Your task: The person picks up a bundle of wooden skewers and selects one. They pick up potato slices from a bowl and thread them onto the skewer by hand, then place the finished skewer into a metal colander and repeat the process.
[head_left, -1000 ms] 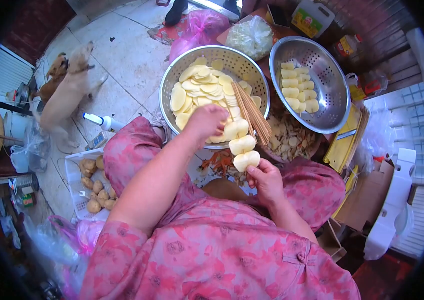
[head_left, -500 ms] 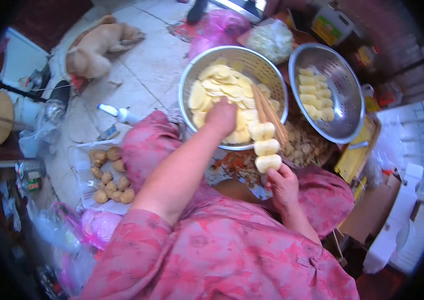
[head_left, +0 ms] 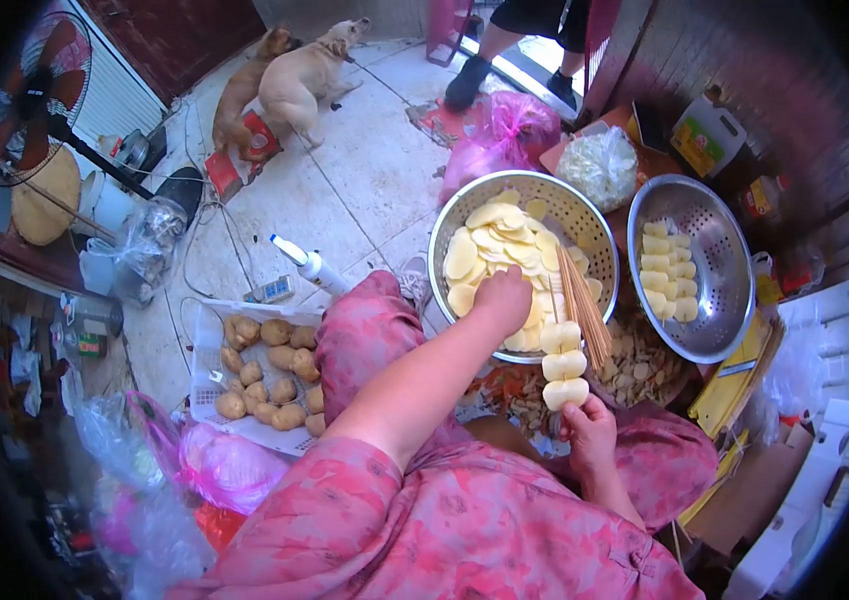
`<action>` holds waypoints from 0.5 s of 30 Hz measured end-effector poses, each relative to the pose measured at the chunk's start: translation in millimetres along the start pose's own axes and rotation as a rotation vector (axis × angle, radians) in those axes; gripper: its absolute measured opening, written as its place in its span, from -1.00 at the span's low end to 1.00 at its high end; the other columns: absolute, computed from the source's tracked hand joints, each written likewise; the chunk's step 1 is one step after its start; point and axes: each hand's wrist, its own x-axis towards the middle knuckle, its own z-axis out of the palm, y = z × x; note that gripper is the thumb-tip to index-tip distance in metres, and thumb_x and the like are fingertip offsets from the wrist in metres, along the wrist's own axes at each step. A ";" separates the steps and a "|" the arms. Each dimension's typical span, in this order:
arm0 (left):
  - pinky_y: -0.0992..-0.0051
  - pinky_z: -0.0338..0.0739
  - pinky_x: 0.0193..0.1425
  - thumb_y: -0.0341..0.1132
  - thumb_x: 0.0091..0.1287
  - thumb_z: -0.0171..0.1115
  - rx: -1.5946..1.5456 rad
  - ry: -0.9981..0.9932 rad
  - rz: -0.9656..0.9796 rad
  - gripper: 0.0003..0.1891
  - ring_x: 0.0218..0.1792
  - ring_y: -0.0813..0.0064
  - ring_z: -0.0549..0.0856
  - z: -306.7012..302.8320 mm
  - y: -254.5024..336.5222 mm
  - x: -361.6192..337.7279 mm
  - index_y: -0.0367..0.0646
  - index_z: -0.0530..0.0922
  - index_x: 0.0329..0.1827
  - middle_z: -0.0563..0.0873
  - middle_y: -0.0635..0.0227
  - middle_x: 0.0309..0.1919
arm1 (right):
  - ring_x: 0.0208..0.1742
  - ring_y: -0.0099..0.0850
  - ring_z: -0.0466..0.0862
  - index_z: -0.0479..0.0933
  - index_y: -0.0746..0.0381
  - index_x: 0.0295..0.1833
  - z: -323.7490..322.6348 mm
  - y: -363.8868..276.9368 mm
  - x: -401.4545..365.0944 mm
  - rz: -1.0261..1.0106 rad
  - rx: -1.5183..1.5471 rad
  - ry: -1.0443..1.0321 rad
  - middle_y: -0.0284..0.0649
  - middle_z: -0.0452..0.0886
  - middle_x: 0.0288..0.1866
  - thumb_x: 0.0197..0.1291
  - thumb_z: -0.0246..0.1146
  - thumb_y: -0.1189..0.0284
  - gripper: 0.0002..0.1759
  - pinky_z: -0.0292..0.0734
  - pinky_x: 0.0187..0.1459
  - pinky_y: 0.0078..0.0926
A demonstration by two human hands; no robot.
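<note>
My left hand [head_left: 504, 300] is down in a perforated metal colander [head_left: 596, 228], among pale potato slices [head_left: 494, 240]. Its fingers curl downward and their tips are hidden, so whether a slice is pinched there does not show. My right hand [head_left: 589, 430] grips the lower end of a skewer. Several bunched potato slices [head_left: 564, 365] are threaded on it in a row. A bundle of bare wooden skewers [head_left: 584, 310] leans over the colander's near right rim, just above the threaded slices.
To the right, a second metal colander [head_left: 719, 265] holds filled skewers [head_left: 666, 270]. A white basket [head_left: 206, 350] of whole potatoes stands left of my knee. Peelings [head_left: 634, 360] lie below the colanders. Two dogs [head_left: 299, 85] and a person's legs [head_left: 504, 45] are farther off.
The view has tilted up, bringing in the fan and the person's legs. The pale dog has risen with its head lifted. My left hand stays among the slices, my right hand on the skewer.
</note>
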 end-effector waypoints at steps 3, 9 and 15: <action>0.25 0.57 -0.11 -0.40 0.19 0.05 -0.003 0.012 -0.004 -0.82 -0.13 0.20 0.62 -2.2 -2.7 2.9 -0.20 0.59 -0.24 0.54 0.14 -0.13 | -0.58 -0.65 0.43 0.51 0.31 -0.15 0.9 0.9 -0.4 0.000 0.004 -0.006 -0.36 0.54 -0.43 0.17 0.20 0.57 -0.87 0.35 -0.55 -0.69; 0.26 0.56 -0.08 -0.40 0.10 0.14 -0.034 -0.096 -0.036 -0.81 -0.14 0.21 0.64 -23.8 -12.6 7.4 -0.17 0.60 -0.22 0.63 0.16 -0.20 | -0.56 -0.66 0.44 0.52 0.31 -0.12 3.6 -1.2 -2.8 -0.045 -0.014 -0.020 -0.36 0.56 -0.40 0.17 0.20 0.56 -0.85 0.36 -0.53 -0.70; 0.41 0.57 -0.31 -0.38 0.05 0.26 -0.779 0.173 -0.283 -0.92 -0.45 0.49 0.64 -8.8 -35.5 22.6 -0.16 0.59 -0.41 0.66 0.29 -0.51 | -0.57 -0.65 0.44 0.54 0.32 -0.14 1.4 -3.4 -3.5 -0.062 -0.127 -0.123 -0.38 0.52 -0.47 0.17 0.22 0.47 -0.82 0.33 -0.51 -0.69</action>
